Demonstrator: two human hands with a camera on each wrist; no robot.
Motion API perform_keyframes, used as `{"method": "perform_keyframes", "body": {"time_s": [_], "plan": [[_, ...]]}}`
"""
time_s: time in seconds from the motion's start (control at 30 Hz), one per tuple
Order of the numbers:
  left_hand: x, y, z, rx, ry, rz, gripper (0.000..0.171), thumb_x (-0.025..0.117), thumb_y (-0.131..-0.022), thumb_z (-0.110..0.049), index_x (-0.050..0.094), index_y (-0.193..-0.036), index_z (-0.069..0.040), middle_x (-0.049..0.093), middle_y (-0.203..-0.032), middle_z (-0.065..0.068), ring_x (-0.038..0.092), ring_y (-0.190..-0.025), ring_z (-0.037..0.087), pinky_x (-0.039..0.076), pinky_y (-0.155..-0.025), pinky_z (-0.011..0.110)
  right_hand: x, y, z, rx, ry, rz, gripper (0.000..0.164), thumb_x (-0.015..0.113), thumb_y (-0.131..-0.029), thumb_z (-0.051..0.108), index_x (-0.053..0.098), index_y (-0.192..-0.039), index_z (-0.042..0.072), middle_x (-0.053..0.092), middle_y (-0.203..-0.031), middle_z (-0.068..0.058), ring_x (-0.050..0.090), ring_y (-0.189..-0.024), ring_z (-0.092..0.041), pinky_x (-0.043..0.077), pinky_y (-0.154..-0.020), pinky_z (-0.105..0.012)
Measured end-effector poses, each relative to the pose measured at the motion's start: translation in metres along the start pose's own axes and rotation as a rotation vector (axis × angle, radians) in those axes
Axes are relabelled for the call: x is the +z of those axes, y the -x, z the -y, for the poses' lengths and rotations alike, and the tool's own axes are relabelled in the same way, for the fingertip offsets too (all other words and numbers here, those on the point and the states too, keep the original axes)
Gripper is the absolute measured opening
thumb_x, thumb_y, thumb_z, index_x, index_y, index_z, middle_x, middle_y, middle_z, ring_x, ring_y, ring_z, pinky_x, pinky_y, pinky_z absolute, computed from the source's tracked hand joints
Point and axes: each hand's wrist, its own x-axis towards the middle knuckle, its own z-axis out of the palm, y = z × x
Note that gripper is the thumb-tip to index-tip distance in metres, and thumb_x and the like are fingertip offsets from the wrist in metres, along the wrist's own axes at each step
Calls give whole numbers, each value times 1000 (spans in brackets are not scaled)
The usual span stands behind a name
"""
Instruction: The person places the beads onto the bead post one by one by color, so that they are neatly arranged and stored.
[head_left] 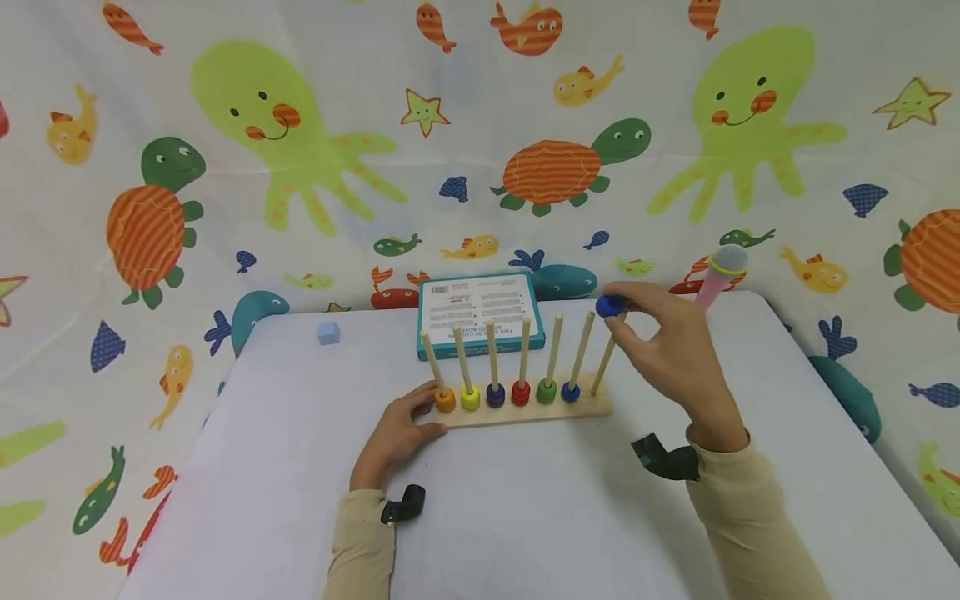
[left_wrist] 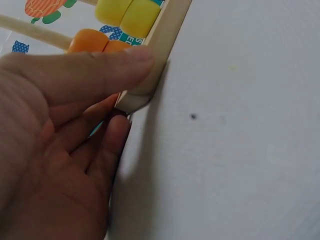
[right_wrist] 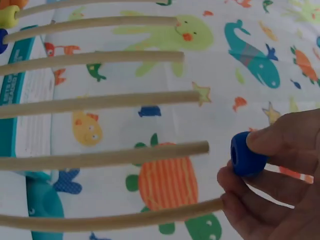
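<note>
A wooden peg stand [head_left: 525, 413] has a row of upright pegs. Orange [head_left: 445, 401], yellow [head_left: 470, 398], purple, red [head_left: 521, 393], green [head_left: 547, 392] and blue beads [head_left: 571, 392] sit low on them; the rightmost peg [head_left: 602, 367] is bare. My left hand [head_left: 396, 439] grips the base's left end, thumb along the front edge and fingers round the end. Raised near the peg tops, my right hand [head_left: 671, 354] pinches a blue bead [right_wrist: 248, 156] between thumb and fingers. In the right wrist view the bead's hole faces a peg's tip [right_wrist: 202, 147], with a small gap between.
Behind the stand lies a white and teal box [head_left: 480, 308] with printed text. A light blue cube [head_left: 327, 332] is at the table's back left. A pink toy microphone [head_left: 722, 275] stands at the back right, beyond my right hand. A sea-animal curtain [head_left: 465, 108] hangs behind the table.
</note>
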Motion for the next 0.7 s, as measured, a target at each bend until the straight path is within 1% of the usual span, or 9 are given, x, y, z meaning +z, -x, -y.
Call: {"method": "perform_keyframes", "body": {"time_s": [0.07, 0.13, 0.2, 0.27, 0.33, 0.4, 0.5, 0.7], "plan": [[1, 1, 1, 5, 4, 7, 65, 81, -85, -4, 56, -145, -5, 45, -159, 4, 57, -128, 30, 45, -112, 47, 6, -1, 3, -13, 30, 24, 33, 73, -87, -9, 71, -118, 0, 74, -109, -11, 64, -94, -22, 48, -89, -20], [2, 1, 1, 18, 5, 14, 65, 80, -85, -4, 57, -145, -5, 44, -159, 4, 57, -128, 30, 45, -112, 47, 9, -1, 3, -12, 46, 29, 34, 74, -86, -9, 71, -118, 0, 74, -110, -12, 63, -94, -26, 50, -88, -29], [2, 1, 2, 31, -4, 14, 64, 80, -85, -4, 58, -144, -4, 45, -159, 4, 58, -128, 30, 46, -111, 46, 11, 0, 4, -12, 55, 29, 35, 75, -85, -9, 72, -119, -1, 74, -111, -14, 65, -96, -29, 54, -90, -39], [2, 0, 1, 36, -8, 6, 63, 81, -84, -4, 58, -143, -5, 45, -158, 4, 58, -127, 30, 46, -111, 46, 12, -1, 3, -15, 62, 41, 35, 75, -86, -8, 72, -120, -1, 74, -111, -16, 66, -99, -31, 55, -92, -49], [1, 0, 1, 33, -15, 1, 63, 81, -84, -4, 59, -143, -5, 46, -158, 3, 59, -126, 29, 47, -111, 46, 14, -2, 3, -9, 67, 65, 35, 75, -87, -6, 71, -121, -2, 74, -112, -17, 67, -103, -34, 54, -95, -55], [0, 0, 1, 30, -17, 0, 63, 81, -84, -4, 59, -143, -5, 46, -158, 3, 59, -126, 29, 47, -111, 46, 15, -2, 4, 9, 75, 92, 34, 75, -88, -4, 71, -122, -2, 74, -113, -18, 66, -107, -37, 53, -97, -58], [-1, 0, 1, 29, -18, 2, 64, 81, -84, -5, 58, -144, -5, 45, -158, 3, 59, -126, 30, 46, -111, 46, 17, -3, 4, 33, 75, 125, 34, 74, -89, -2, 70, -123, -3, 73, -115, -19, 65, -110, -38, 53, -96, -59], [-2, 0, 2, 21, -17, -3, 65, 81, -85, -5, 57, -145, -6, 45, -158, 3, 59, -126, 29, 47, -111, 46, 21, -5, 3, 24, 74, 148, 33, 74, -90, -2, 70, -122, -3, 73, -116, -19, 65, -106, -37, 55, -89, -56]]}}
